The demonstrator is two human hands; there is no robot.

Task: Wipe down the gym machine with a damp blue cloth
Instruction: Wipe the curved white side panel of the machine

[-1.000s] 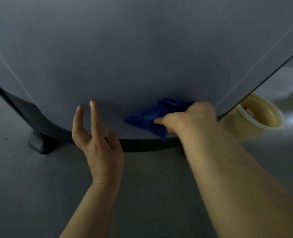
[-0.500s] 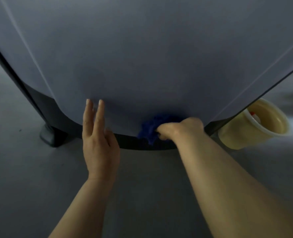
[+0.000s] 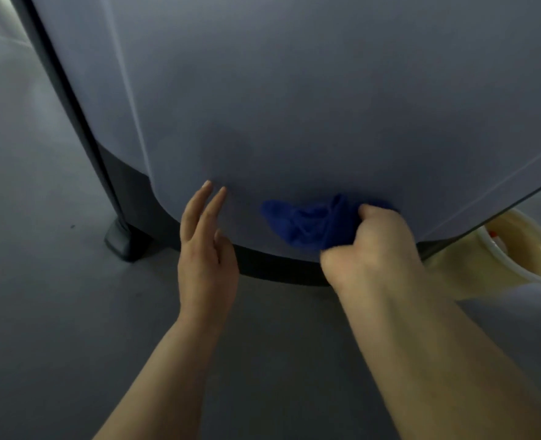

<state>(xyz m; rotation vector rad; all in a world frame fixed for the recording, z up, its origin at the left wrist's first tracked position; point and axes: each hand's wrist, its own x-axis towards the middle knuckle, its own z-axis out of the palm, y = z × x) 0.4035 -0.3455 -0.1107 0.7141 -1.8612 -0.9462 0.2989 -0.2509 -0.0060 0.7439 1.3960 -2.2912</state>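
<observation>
Setting: indoor exercise room, gym type. Evidence: large machine housing (image 3: 294,100), smooth grey-lilac panel with curved lower edge, fills most of the view; black base trim (image 3: 272,268) beneath the panel; black rubber foot (image 3: 121,241) at the left corner, standing on the floor. Floor (image 3: 40,312): plain dark grey, matte, seamless where visible. Also present: pale yellow bucket (image 3: 513,258) on the floor just beside the machine's right corner.

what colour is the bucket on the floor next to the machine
Pale yellow, with a lighter, whitish rim; the bucket shows at the right edge of the head view.
</observation>
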